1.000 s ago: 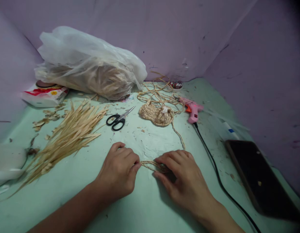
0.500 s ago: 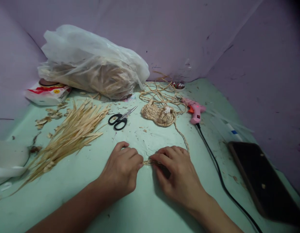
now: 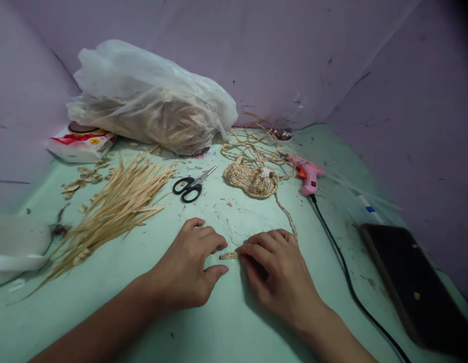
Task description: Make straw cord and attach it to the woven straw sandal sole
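My right hand (image 3: pixel 274 267) pinches a folded length of braided straw cord (image 3: pixel 229 256), whose looped end sticks out to the left of the fingertips. My left hand (image 3: pixel 194 264) is open, its thumb and forefinger apart just left of that loop. From behind my right hand the cord runs back to a coiled braided piece (image 3: pixel 251 179) with a cluster of white beads (image 3: pixel 265 173) on it. A loose tangle of the same cord (image 3: pixel 252 143) lies behind the coiled piece. The part of the cord under my right palm is hidden.
Black-handled scissors (image 3: pixel 192 187) and a bundle of dry straw strips (image 3: pixel 120 212) lie to the left. A pink glue gun (image 3: pixel 308 177) with a black cable (image 3: pixel 342 262) and a dark phone (image 3: pixel 411 287) are on the right. A plastic bag (image 3: pixel 154 101) stands at the back.
My left hand has let go of the cord's end, and its thumb and fingers have spread apart. My right hand keeps its pinch. The view has shifted slightly.
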Demonstrator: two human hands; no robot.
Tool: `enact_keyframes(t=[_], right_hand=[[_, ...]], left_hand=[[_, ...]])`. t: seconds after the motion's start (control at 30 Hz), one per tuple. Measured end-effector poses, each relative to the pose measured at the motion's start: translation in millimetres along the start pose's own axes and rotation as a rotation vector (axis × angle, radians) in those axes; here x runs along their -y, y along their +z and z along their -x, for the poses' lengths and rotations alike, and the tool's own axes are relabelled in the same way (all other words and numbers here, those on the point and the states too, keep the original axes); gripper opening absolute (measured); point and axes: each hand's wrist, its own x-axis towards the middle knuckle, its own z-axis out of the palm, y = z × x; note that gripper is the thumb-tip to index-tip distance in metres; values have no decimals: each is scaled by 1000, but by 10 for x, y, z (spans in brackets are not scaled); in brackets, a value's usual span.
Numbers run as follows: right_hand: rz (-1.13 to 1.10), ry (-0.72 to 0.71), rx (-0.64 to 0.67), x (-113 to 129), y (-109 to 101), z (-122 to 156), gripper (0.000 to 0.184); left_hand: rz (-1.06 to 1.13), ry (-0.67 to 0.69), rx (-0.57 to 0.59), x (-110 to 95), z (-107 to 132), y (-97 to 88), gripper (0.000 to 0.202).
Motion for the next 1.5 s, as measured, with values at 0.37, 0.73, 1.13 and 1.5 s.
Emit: enact_keyframes(t=[0.37,0.73,1.13,1.5], right_hand=[[-4,-5,5,-7,14,0,16],[24,69,61,-6,-67,16,9],[0,65,50,-11,-30,1,12],[-76,143,105,-209,-351,169,20]], left_hand=[[-103,37,-90,-109,-82,174,6],[-123,62,-93,-113,-92,181,7],[-136,67,-92,-147,-109,188,11],[-117,91,-109,-155,-107,153,11]])
